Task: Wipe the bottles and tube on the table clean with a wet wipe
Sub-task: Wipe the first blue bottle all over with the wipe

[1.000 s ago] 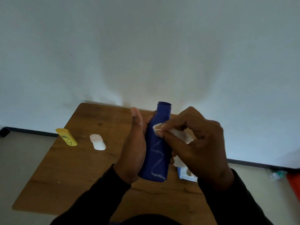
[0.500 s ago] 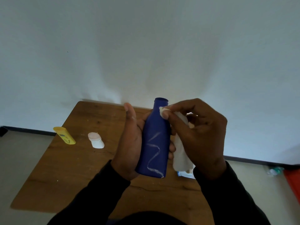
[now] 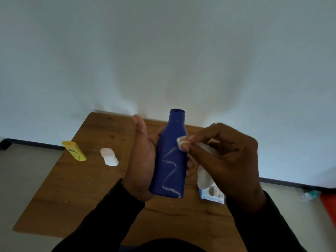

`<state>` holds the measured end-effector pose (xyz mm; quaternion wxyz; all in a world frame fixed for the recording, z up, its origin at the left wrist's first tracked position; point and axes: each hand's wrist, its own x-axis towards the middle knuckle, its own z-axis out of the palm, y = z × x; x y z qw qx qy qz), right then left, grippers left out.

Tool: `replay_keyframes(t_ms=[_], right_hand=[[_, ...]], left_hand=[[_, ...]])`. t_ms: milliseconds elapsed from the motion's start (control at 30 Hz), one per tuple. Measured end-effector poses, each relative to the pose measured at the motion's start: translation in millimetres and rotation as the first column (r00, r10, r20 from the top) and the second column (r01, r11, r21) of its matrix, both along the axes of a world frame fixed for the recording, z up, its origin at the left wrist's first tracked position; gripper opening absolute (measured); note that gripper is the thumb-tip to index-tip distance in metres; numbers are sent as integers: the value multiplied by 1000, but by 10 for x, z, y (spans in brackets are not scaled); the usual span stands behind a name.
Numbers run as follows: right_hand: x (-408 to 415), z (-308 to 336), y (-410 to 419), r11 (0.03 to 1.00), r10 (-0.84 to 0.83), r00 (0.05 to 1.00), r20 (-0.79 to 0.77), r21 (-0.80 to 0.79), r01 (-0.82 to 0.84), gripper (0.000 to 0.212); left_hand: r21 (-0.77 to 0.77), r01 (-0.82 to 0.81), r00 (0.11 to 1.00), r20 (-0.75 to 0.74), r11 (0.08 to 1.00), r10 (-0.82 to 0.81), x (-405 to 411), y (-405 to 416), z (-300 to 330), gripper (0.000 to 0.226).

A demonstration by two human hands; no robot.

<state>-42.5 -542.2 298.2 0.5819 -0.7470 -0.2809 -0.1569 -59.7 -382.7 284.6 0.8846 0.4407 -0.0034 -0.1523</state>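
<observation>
While a white zigzag streak runs down the front of the blue bottle (image 3: 170, 160), the fingers (image 3: 185, 145) of the right hand (image 3: 229, 160) pinch a bunched corner of the wet wipe (image 3: 204, 171) against the bottle's shoulder, right at the streak's upper end. Doing this step well probably means following the mark downward with firm, overlapping passes and turning the wipe to a fresh patch as it loads up. Curled around the bottle from behind, the left hand (image 3: 143, 160) grips it upright above the worktop (image 3: 81, 188), thumb raised alongside the neck, fingertips just showing past the far side. Loose wipe hangs below the right hand, over a wipes packet (image 3: 211, 195) lying on the wood. Well apart to the left lie a yellow tube (image 3: 74, 150) and, just beside it, a small white bottle (image 3: 109, 157), both seemingly waiting their turn.
</observation>
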Motion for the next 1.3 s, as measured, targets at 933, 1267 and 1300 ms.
replay_keyframes(t_ms=[933, 1267, 1300], right_hand=[[4, 12, 84, 983, -40, 994, 103, -177, 58, 10], [75, 73, 294, 961, -172, 967, 190, -185, 208, 11], [23, 77, 337, 964, -103, 978, 181, -224, 143, 12]], left_hand=[[100, -40, 999, 20, 994, 38, -30, 66, -51, 96], [171, -45, 997, 71, 984, 33, -29, 161, -89, 103], [163, -57, 996, 79, 985, 45, -30, 170, -87, 103]])
